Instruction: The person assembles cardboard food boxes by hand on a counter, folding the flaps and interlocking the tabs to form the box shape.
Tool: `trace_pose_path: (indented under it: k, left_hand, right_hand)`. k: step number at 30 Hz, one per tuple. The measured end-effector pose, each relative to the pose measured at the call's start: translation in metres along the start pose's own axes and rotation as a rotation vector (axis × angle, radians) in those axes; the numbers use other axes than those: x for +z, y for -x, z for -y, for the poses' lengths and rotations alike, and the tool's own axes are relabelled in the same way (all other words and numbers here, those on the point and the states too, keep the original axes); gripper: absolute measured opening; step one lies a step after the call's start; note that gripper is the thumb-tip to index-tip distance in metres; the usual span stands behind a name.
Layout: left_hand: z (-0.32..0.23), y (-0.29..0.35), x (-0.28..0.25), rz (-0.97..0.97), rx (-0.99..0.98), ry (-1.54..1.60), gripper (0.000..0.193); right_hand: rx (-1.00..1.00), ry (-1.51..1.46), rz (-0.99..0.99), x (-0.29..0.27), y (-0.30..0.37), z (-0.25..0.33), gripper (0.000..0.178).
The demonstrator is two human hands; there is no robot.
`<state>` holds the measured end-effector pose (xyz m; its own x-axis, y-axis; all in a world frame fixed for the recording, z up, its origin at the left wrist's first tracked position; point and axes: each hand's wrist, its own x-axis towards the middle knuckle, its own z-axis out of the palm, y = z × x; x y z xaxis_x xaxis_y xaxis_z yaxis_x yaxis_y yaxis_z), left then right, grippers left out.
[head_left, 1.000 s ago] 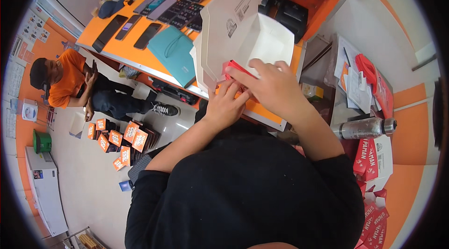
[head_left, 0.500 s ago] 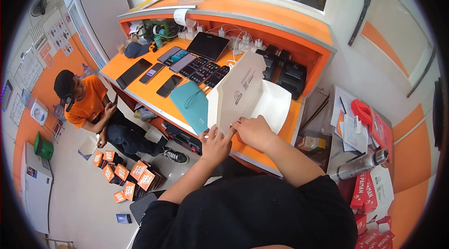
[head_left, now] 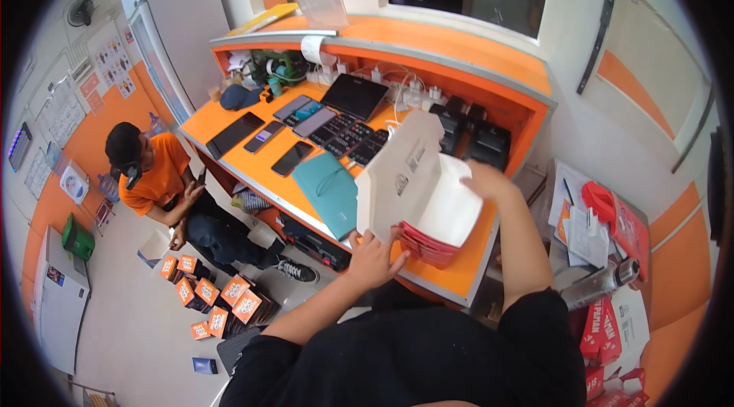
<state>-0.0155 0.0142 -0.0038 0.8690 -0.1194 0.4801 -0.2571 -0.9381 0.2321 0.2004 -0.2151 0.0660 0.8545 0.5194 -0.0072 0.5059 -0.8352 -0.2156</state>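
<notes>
A folding carton (head_left: 449,212) lies on a stack of red flat cartons (head_left: 428,245) at the counter's front edge. Its cream lid (head_left: 401,178) stands upright on the left, and the white inside faces up. My left hand (head_left: 375,258) rests at the lid's lower front corner, fingers apart, touching the edge by the stack. Over the carton's right side is my right hand (head_left: 491,184), smeared by motion, its fingertips at the white edge. Just left of the lid lies a teal pouch (head_left: 327,191) with a cord.
Several phones (head_left: 292,158) and a black tablet (head_left: 355,96) cover the orange counter (head_left: 252,164). Black devices (head_left: 488,143) stand behind the carton. A person (head_left: 157,170) sits at left by orange boxes (head_left: 218,300). A steel bottle (head_left: 600,285) and red cartons (head_left: 600,330) are at right.
My right hand has moved from the carton's near corner to its far right side. My left hand stays by the lid's lower corner, fingers more spread. The whole view has shifted slightly.
</notes>
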Motion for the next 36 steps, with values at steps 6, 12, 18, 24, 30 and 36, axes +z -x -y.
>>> trace_pose_path:
  k: [6, 12, 18, 24, 30, 36]
  left_hand:
    - [0.011, -0.030, -0.008, 0.037, -0.319, 0.355, 0.054]
    - [0.027, -0.087, 0.009, 0.301, -0.548, 0.930, 0.052]
    - [0.017, -0.094, 0.033, 0.213, -0.639, 0.910, 0.049]
    - [0.005, -0.085, 0.051, 0.036, -0.699, 0.950, 0.042]
    - [-0.023, -0.058, 0.031, 0.228, -0.886, 1.213, 0.063]
    - [-0.015, -0.057, 0.049, 0.098, -0.573, 1.306, 0.058]
  right_hand:
    - [0.171, 0.000, -0.016, -0.011, 0.042, 0.022, 0.029]
    - [0.241, -0.121, 0.020, -0.012, 0.042, -0.009, 0.037]
    - [0.246, -0.099, -0.058, 0.003, 0.036, -0.004, 0.033]
    - [0.338, -0.126, 0.018, 0.011, 0.052, -0.001, 0.037]
    - [0.109, -0.582, 0.169, -0.010, 0.082, 0.001, 0.053]
    - [0.311, -1.055, 0.034, 0.028, 0.097, -0.015, 0.057]
